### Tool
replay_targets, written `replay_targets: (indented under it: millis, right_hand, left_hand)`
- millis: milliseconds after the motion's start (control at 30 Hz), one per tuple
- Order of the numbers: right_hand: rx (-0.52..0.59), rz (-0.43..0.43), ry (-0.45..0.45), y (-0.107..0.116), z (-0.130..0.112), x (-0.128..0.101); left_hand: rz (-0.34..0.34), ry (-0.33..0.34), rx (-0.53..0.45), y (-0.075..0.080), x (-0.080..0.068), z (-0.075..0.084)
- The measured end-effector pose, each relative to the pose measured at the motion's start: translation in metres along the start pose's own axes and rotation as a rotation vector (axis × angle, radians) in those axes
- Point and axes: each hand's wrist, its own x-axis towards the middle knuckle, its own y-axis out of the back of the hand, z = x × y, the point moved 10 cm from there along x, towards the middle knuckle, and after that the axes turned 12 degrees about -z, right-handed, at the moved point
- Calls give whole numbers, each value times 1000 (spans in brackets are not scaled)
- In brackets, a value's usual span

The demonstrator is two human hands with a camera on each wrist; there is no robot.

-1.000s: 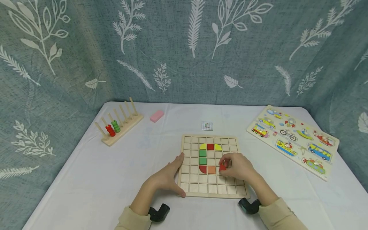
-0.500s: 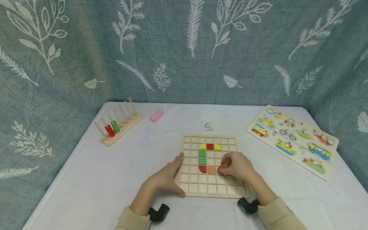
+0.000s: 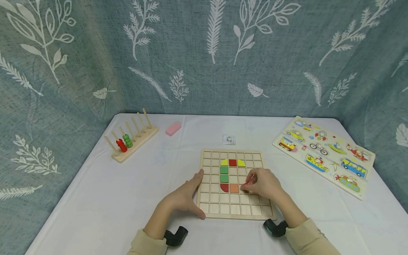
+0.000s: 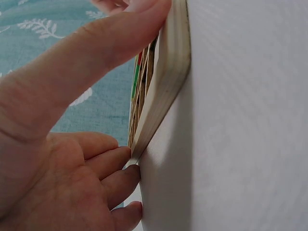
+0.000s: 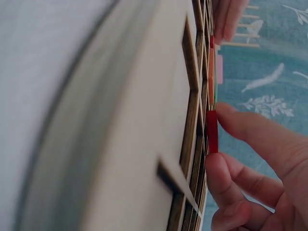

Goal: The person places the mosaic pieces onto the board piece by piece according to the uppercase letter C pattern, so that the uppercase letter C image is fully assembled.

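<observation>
A square wooden grid board (image 3: 235,216) lies on the table in the head view. My left hand (image 3: 183,194) rests along its left side, thumb at the near left corner and fingertips against the edge; the left wrist view shows the thumb (image 4: 86,57) touching the wood. Between thumb and fingers, my right hand (image 3: 262,184) pinches a red piece (image 5: 212,131) at the board, beside an orange square (image 3: 234,188); its full shape is hidden. Also in the grid are a red quarter-round (image 3: 224,187), green squares (image 3: 224,170), yellow quarter-rounds (image 3: 241,163) and a red square (image 3: 233,162).
Behind the board lies a small patterned card (image 3: 229,139). A peg stand (image 3: 135,145) with red and green beads and a pink block (image 3: 173,129) stand at the back left. A vehicle puzzle board (image 3: 325,156) lies at the right. A leaf-patterned curtain (image 3: 197,88) hangs behind.
My right hand has shifted slightly left with the red piece and lowered it flatter against the board beside the orange square. The left hand has stayed at the board's side.
</observation>
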Motion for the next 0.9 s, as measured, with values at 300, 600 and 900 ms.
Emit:
replay_targets:
  millis: [300,600,900]
  right_hand:
    - [14,14,16,2,-3,-2]
    - [50,-46,8,-2,-1,-2]
    - [83,-82,66,-5,-4,-4]
  left_hand:
    - [1,3,-13,0,-1,0]
    - [4,2,-8,0,0,0]
    - [2,4,1,0,1,-2]
